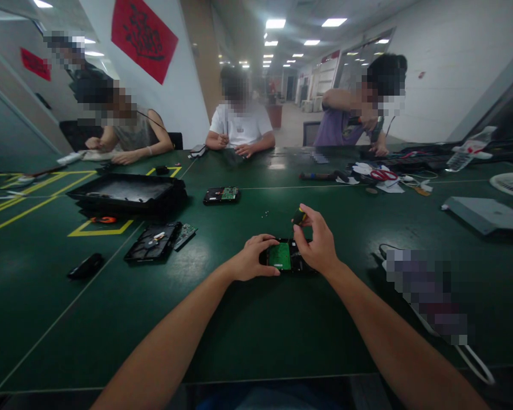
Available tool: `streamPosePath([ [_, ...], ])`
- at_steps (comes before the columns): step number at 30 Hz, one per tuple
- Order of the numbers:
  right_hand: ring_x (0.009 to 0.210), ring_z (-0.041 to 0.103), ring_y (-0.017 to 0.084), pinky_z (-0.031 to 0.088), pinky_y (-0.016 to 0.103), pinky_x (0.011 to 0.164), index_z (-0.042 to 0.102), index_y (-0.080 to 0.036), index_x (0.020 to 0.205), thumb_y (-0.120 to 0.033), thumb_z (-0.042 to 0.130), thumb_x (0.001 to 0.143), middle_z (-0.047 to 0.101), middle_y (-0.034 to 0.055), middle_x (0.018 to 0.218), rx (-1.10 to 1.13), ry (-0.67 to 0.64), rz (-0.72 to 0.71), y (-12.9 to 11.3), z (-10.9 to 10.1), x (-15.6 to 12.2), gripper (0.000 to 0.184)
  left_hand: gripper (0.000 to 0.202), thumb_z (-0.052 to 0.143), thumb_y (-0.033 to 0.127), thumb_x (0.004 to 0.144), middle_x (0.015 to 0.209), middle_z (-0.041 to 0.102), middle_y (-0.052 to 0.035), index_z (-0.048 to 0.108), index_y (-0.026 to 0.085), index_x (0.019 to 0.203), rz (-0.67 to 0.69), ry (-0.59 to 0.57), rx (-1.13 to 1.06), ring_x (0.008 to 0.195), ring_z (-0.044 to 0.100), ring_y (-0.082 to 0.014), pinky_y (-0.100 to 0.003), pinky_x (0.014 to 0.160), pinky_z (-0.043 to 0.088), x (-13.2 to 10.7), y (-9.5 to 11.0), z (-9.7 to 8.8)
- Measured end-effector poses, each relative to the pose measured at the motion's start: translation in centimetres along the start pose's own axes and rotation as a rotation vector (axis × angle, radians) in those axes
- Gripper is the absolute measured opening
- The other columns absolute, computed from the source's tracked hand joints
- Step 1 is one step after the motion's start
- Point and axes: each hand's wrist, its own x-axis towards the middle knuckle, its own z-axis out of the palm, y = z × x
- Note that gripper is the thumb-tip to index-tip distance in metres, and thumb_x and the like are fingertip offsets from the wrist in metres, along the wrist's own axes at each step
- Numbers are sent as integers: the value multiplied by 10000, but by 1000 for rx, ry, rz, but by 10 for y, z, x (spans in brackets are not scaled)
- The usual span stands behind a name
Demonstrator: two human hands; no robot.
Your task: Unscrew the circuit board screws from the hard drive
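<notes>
A black hard drive (299, 261) with a green circuit board (281, 256) lies on the green table before me. My left hand (255, 257) grips its left end, thumb along the near edge and fingers along the far one. Above the drive's right half, my right hand (317, 239) is closed around a screwdriver (299, 216) with a dark green and yellow handle. The handle stands roughly upright; its tip is hidden or too small to make out. Several tiny pale bits, perhaps screws (265, 214), lie beyond the drive.
To the left are an opened drive (151, 242), a loose circuit board (184, 236), stacked black trays (128, 193) and a black object (85, 266). Another hard drive (221, 195) lies farther back. A grey box (487, 216) and red scissors (383, 175) are on the right. Three people sit opposite.
</notes>
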Motion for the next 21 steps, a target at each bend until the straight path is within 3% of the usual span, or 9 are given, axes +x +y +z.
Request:
streamPosePath([
  [8, 934, 664, 228, 634, 445, 809, 425, -323, 1489, -305, 626, 971, 585, 100, 1248, -8, 18, -15, 2, 0, 0, 556, 846, 842, 572, 732, 1527, 463, -128, 530, 271, 1458, -4, -7, 6, 1427, 410, -384, -576, 1206, 324, 0, 0, 0],
  [15, 1009, 683, 253, 614, 509, 916, 359, -311, 1536, -280, 557, 1004, 604, 122, 1313, 28, 3, 5, 3, 2, -2, 569, 832, 846, 567, 729, 1542, 452, -117, 539, 296, 1453, -15, -10, -10, 1438, 403, -392, -590, 1209, 318, 0, 2, -1],
  [21, 886, 659, 212, 629, 449, 810, 409, -315, 1498, -291, 629, 970, 582, 109, 1260, 10, 24, 1, 2, 1, -2, 573, 849, 856, 555, 723, 1531, 467, -122, 532, 289, 1461, -4, -3, -3, 1427, 419, -388, -578, 1202, 331, 0, 2, -1],
])
